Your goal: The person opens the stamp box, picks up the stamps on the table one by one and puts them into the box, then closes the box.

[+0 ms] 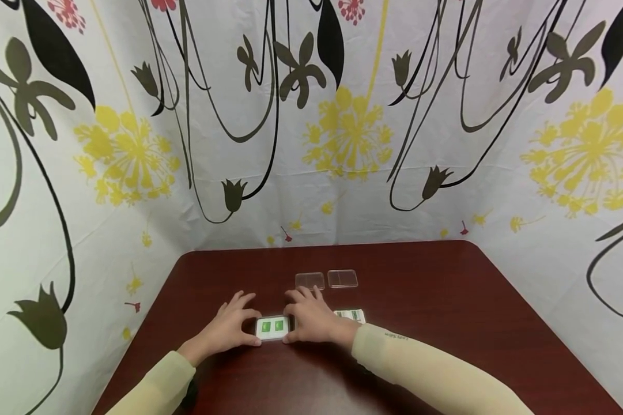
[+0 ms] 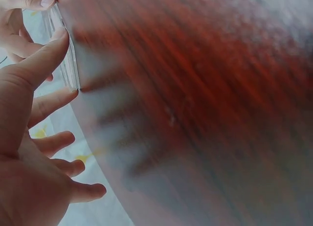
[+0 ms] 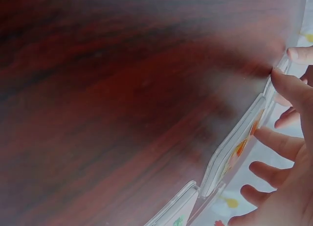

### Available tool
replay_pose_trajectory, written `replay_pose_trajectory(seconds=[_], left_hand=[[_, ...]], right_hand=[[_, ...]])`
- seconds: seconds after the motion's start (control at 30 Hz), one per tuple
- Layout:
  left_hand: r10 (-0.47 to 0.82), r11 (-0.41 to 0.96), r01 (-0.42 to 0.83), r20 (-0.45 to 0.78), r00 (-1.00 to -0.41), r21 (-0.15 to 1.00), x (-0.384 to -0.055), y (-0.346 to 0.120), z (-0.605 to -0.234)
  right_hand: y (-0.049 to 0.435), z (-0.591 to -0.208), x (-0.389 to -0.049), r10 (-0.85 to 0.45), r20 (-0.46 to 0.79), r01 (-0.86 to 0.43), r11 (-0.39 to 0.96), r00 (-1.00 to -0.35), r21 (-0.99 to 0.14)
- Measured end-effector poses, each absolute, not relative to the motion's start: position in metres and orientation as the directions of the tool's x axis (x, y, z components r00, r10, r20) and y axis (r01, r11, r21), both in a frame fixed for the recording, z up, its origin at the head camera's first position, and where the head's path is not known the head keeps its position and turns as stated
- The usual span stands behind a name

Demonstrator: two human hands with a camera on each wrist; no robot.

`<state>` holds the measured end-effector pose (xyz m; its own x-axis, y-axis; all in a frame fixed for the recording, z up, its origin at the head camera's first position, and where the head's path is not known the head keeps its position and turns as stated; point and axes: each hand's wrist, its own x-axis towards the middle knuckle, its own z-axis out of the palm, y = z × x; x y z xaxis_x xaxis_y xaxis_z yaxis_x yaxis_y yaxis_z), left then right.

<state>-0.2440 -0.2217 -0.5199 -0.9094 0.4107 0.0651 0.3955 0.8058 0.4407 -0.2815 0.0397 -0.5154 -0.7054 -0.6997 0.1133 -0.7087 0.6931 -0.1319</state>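
Note:
A flat rectangular case (image 1: 272, 328), with a white face bearing two green squares, lies low over the table between both hands. My left hand (image 1: 230, 324) pinches its left end, thumb at the near corner and index finger at the far corner. The other fingers spread apart in the left wrist view, where the case (image 2: 71, 64) shows edge-on. At the right end my right hand (image 1: 313, 317) pinches the case likewise with thumb and finger. Under the right wrist, a white and green card (image 1: 350, 315) is partly hidden. In the right wrist view a case with an orange picture (image 3: 239, 146) lies beside the fingers.
Two clear plastic trays or lids, a left one (image 1: 309, 280) and a right one (image 1: 342, 278), lie behind the right hand. Nearer the right wrist camera is another case with a green mark (image 3: 178, 214). The dark red table (image 1: 420, 300) meets a flower-printed curtain (image 1: 301, 202).

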Motion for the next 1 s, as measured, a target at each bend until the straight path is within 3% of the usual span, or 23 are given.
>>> replay_pose_trajectory(seconds=[0.53,1.0], left_hand=[[0.385,0.809,0.382,0.089,-0.919,0.446,-0.245,-0.219,-0.522],[0.318,0.844,0.296,0.028,-0.948,0.446,-0.24,-0.21,-0.512]], right_hand=[[0.028,-0.503,-0.277,-0.665,0.102,-0.672,0.727,-0.74,-0.14],[0.019,-0.499,-0.278,-0.637,0.06,-0.639,0.761,-0.769,-0.113]])
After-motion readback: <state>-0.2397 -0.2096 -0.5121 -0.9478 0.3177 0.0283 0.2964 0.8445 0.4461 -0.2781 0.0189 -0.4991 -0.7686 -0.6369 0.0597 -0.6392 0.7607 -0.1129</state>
